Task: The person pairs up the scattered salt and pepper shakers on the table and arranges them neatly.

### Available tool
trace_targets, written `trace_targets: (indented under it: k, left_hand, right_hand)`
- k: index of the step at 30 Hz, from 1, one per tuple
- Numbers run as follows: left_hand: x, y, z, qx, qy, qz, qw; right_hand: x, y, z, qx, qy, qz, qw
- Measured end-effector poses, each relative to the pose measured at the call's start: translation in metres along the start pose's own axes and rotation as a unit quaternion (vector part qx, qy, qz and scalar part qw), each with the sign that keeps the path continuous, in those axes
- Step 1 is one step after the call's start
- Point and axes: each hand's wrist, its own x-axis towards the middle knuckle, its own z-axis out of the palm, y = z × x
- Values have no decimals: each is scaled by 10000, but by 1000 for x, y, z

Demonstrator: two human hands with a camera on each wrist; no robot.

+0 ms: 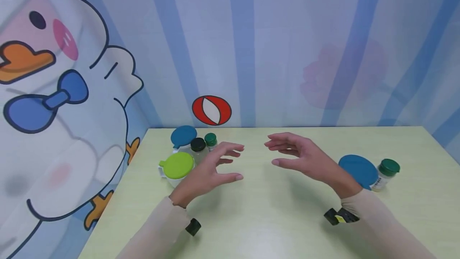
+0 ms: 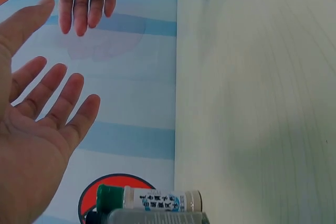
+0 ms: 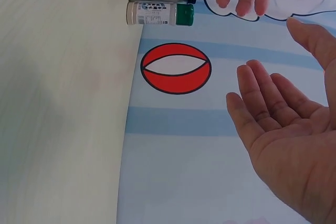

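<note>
Both hands hover over the table with palms facing each other and a gap between them. The left hand has loosely bent fingers and holds nothing. Close by it stand a container with a lime-green lid, a black-capped bottle, a green-capped bottle and a container with a blue lid. My right hand is likewise bare, fingers slightly bent. Beside its wrist are another blue-lidded container, partly hidden by the forearm, and a white shaker with a green cap.
The pale table ends at a blue-striped backdrop with a large cartoon duck on the left. A red and white oval is printed low on that backdrop. Dark wrist cameras sit under both sleeves.
</note>
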Motion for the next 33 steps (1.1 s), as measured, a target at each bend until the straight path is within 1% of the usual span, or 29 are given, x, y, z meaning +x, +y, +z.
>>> trace_targets:
  k: [5,12,18,22,26,30,33]
  left_hand:
    - [-7,-2,-8,32,137,26,9999]
    - [-17,-6,-17,-58,50,-1,10000]
    - [-27,-8,-27,59,140,-113,9998]
    - [-31,-8,-32,95,164,-162,9997]
    - [-34,-11,-38,165,221,-146,9995]
    - [-39,-16,-45,377,310,-146,9987]
    - [-43,-19,-52,345,364,-137,9986]
  right_hand:
    - [5,1,5,51,-19,5,10000]
    - [12,0,11,142,-78,-60,9999]
    - [21,-4,17,70,-91,-87,9999]
    - [27,-3,21,62,-77,-92,9999]
    - [32,0,26,67,-105,-57,9999]
    - [36,1,30,105,-146,-28,9998]
    - [39,1,34,159,-164,-17,9997]
